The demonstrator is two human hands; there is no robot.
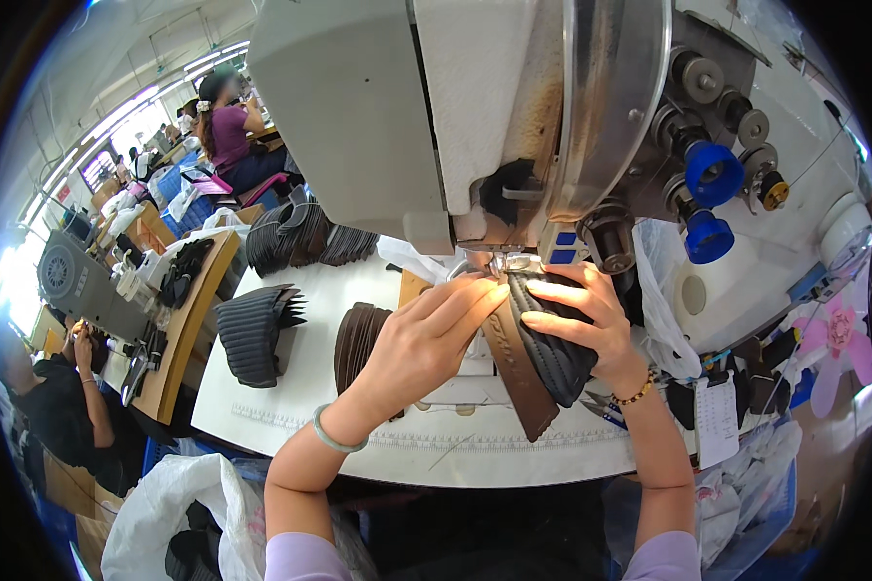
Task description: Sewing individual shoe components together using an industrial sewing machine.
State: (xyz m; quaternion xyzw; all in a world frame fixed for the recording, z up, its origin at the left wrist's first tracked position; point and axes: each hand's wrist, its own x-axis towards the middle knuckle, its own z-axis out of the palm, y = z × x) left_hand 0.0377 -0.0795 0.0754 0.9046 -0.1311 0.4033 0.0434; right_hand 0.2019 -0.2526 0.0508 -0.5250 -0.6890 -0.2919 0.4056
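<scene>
Under the needle area of a large grey sewing machine (358, 116), a brown embossed leather-like piece (515, 373) lies against a black ribbed, padded piece (562, 360). My left hand (431, 334), fingers pressed together, pinches the brown piece's upper left edge close to the presser foot (515, 263). On the right, my right hand (586, 315) wraps its fingers over the black piece. The two pieces meet along a long edge, and their lower ends hang toward the table's front. My fingertips partly hide where they enter the machine.
Stacks of black ribbed pieces (252, 334) and brown pieces (358, 344) stand left on the white table (300, 418). Scissors (606, 412) lie beside my right wrist. A white bag (179, 504) is at lower left, a pink fan (835, 339) far right. Other people work at left.
</scene>
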